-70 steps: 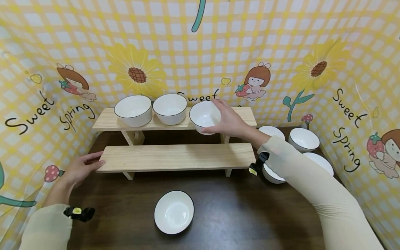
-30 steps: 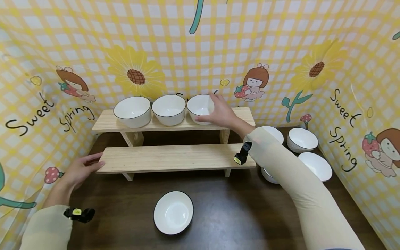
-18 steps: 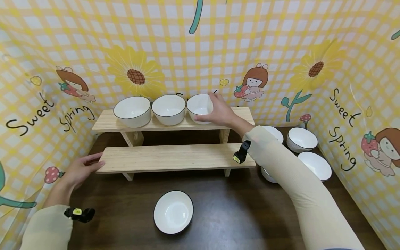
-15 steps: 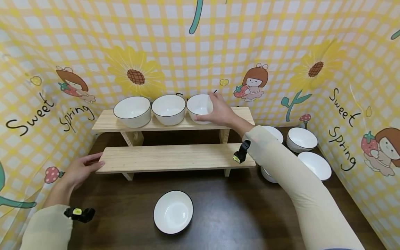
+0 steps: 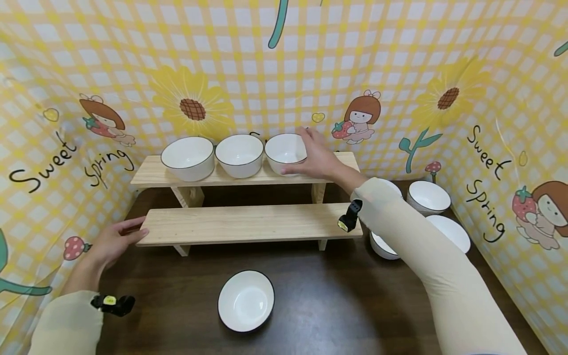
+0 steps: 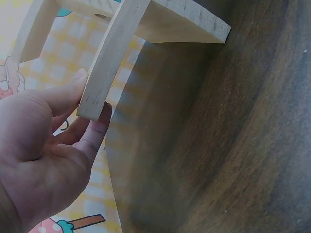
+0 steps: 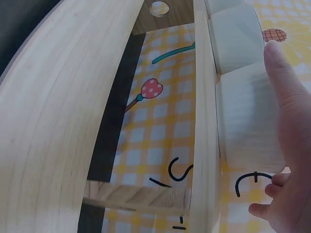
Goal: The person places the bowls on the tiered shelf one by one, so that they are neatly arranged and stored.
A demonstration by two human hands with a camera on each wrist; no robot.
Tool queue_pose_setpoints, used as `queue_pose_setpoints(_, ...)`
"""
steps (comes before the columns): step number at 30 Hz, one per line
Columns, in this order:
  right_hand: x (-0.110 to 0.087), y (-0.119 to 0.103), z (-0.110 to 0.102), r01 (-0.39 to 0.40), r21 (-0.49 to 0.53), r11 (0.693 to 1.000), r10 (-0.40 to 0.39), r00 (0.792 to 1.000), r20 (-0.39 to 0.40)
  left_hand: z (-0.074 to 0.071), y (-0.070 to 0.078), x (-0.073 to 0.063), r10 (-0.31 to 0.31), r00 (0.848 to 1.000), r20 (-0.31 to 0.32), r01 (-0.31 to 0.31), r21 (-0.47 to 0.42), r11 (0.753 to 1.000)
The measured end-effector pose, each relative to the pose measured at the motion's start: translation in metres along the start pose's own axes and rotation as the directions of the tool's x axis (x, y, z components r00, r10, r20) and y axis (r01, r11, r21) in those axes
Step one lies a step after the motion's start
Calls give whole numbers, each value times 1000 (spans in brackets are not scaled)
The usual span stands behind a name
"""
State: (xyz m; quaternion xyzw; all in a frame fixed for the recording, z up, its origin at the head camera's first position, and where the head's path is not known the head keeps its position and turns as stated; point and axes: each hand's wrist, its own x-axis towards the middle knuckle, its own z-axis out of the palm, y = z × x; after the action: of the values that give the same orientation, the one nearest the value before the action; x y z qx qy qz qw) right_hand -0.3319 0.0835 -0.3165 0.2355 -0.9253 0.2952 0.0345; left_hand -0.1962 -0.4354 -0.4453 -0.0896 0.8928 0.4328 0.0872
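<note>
White rightmost bowl (image 5: 285,149) on the upper shelf (image 5: 153,170), partly within the loose, ungripping spread of the right hand (image 5: 318,160)

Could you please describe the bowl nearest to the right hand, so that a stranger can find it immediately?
Find the two-step wooden stand. Three white bowls stand on its upper step; the target bowl is the rightmost, the only one there with the right hand beside it.
</note>
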Motion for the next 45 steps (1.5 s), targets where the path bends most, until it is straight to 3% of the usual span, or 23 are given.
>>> queue_pose_setpoints(15, -31, 13, -11, 117, -195, 974, -105, 992, 69, -1, 1, 0, -11, 1000, 16, 11, -29, 1000)
queue_pose_setpoints(32, -89, 28, -19, 213, -252, 944, -192, 975, 108, -1, 1, -1, -7, 1000, 14, 8, -32, 999)
queue_pose_setpoints(45, -140, 42, -3, 327, -155, 932, -314, 944, 104, -1, 0, -1, -2, 1000, 18, 2, -25, 1000)
